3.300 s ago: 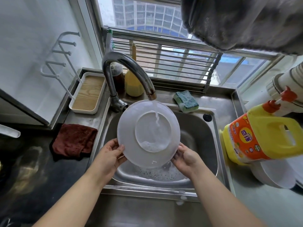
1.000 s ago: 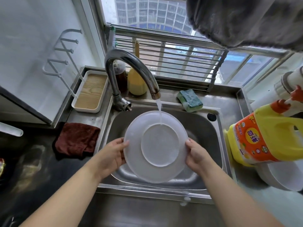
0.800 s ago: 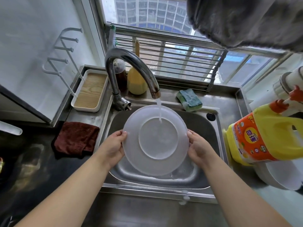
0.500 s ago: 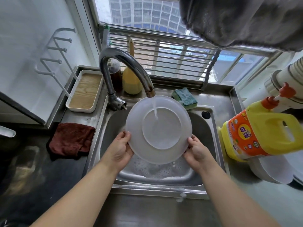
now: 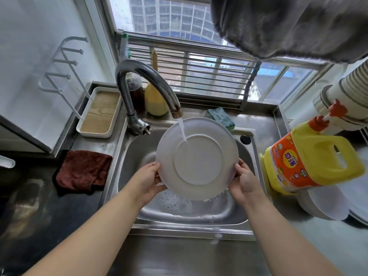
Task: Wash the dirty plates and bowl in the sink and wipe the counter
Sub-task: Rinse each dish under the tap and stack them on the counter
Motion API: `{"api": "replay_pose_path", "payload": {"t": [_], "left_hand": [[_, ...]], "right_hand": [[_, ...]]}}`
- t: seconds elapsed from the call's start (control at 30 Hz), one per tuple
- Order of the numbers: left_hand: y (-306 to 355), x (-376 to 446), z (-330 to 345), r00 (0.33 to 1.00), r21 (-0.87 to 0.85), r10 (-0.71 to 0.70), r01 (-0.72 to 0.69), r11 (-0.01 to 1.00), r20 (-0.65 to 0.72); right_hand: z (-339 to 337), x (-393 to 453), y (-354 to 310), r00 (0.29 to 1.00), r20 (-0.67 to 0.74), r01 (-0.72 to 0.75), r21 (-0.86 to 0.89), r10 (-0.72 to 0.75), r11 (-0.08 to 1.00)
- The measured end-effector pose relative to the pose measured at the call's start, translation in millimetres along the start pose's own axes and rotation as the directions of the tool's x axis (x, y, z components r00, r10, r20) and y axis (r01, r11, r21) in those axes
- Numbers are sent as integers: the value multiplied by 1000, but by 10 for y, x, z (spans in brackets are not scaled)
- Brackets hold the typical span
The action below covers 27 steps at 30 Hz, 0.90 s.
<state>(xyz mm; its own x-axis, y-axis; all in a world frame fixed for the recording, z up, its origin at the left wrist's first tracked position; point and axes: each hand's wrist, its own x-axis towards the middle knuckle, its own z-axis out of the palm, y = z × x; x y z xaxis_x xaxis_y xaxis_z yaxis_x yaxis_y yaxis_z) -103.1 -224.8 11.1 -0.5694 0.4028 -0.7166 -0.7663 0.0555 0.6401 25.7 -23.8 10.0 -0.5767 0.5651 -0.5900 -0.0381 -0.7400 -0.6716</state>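
While both hands' fingers (image 5: 157,166) are clamping the plate (image 5: 197,158) rim under the faucet (image 5: 147,84), rotating it should be rinsing evenly.

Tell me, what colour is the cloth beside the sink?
Dark red cloth, seen in the head view.

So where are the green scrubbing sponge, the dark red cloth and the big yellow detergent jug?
green scrubbing sponge (image 5: 221,116), head view, its top face.
dark red cloth (image 5: 83,170), head view, middle of the folded fabric.
big yellow detergent jug (image 5: 310,162), head view, its side by the label.
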Motion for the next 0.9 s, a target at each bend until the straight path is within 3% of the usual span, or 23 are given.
{"api": "replay_pose_path", "payload": {"t": [0.17, 0.33, 0.57, 0.9], "left_hand": [[-33, -44, -281, 994, 3, -59, 60, 998, -89], [-28, -100, -460, 979, -104, -132, 117, 988, -155], [-78, -168, -512, 965, -172, -200, 171, 970, -168], [107, -171, -272, 990, -84, -43, 31, 996, -137]], "right_hand": [[185, -15, 186, 999, 48, -17, -104, 22, 994], [384, -36, 341, 992, 110, -44, -168, 63, 985], [531, -133, 266, 974, 192, -68, -252, 119, 965], [276, -131, 42, 985, 36, -165, -96, 169, 982]]}}
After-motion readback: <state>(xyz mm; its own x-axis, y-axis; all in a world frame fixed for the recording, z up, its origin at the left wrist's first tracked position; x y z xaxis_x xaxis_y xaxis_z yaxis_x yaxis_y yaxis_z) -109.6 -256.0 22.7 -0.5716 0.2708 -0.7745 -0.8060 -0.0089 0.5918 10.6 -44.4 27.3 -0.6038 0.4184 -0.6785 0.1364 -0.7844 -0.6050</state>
